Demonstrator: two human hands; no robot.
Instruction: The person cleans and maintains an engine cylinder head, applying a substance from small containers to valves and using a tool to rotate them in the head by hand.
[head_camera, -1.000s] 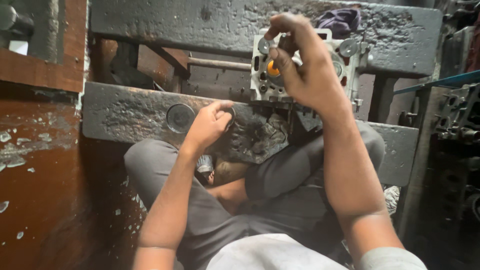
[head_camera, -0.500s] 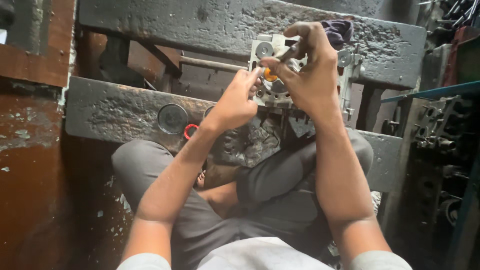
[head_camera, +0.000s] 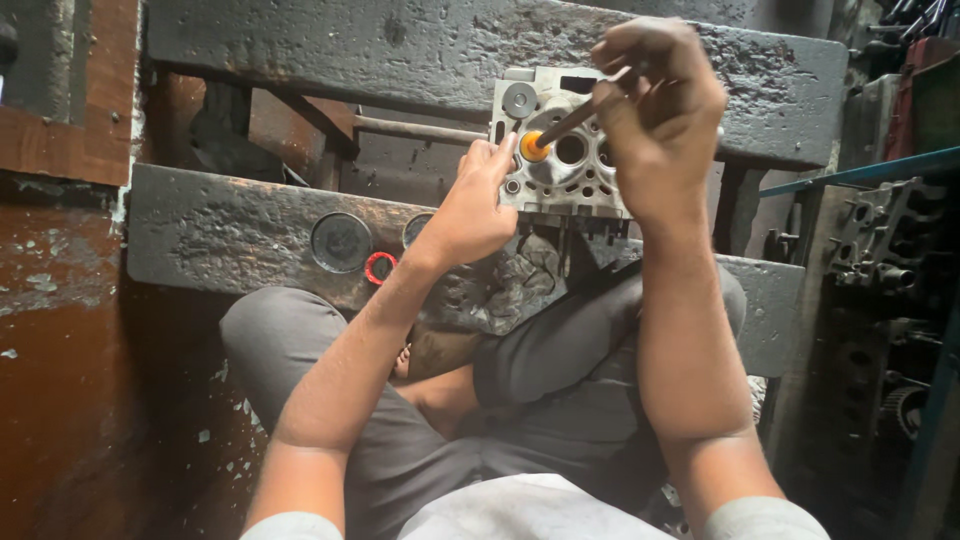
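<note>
Part: pale grey cast-metal block with round bores (head_camera: 565, 150), stood upright on the worktop, drilled face toward the camera.
Tool: slim dark metal rod with an orange round head (head_camera: 570, 118), tilted, its head pressed into the block's upper-left bore.

Matt grey metal cylinder head (head_camera: 565, 150)

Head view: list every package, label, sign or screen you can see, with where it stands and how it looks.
None in view: no package, label, sign or screen.
The left hand and the right hand, which grips a thin rod, work at a grey metal engine block on dark, grimy beams.
</note>
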